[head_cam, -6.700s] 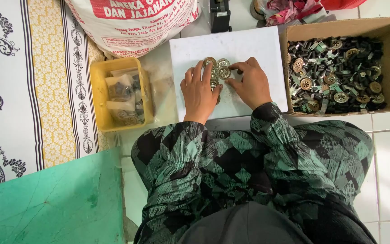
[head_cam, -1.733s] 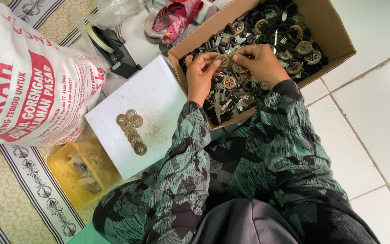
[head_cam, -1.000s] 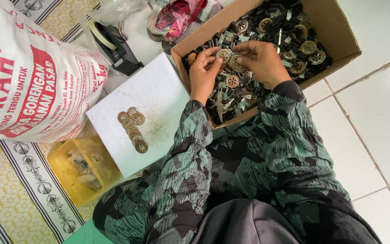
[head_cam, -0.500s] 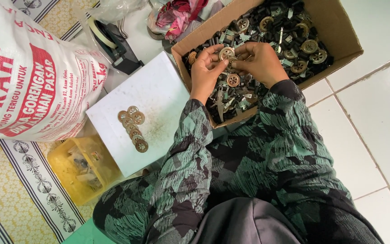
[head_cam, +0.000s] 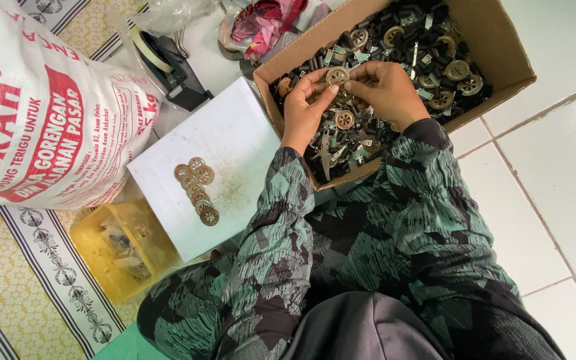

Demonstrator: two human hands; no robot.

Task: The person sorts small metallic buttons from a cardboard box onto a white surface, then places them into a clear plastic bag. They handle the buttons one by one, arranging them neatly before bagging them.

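a small round brass-coloured metal disc with spoke-like cut-outs (head_cam: 337, 75), pinched over the open brown cardboard box (head_cam: 495, 40) of mixed dark and brassy metal parts (head_cam: 428, 67); probably light, stiff and thin, hard-edged and a little slippery, so best taken by the rim between fingertips, not by the flat face

left hand (head_cam: 303, 110) with thumb and forefinger closed on the disc's near edge, other fingers loosely curled above the heap; right hand (head_cam: 387, 90) pressing fingertips together on the far edge, knuckles bent, palm hidden

a row of similar round discs (head_cam: 198, 189) overlapping on the white square board (head_cam: 235, 133), well apart from both hands; yellow plastic tub (head_cam: 118, 243) beside the board's lower corner, large white printed sack (head_cam: 41, 100) to the left
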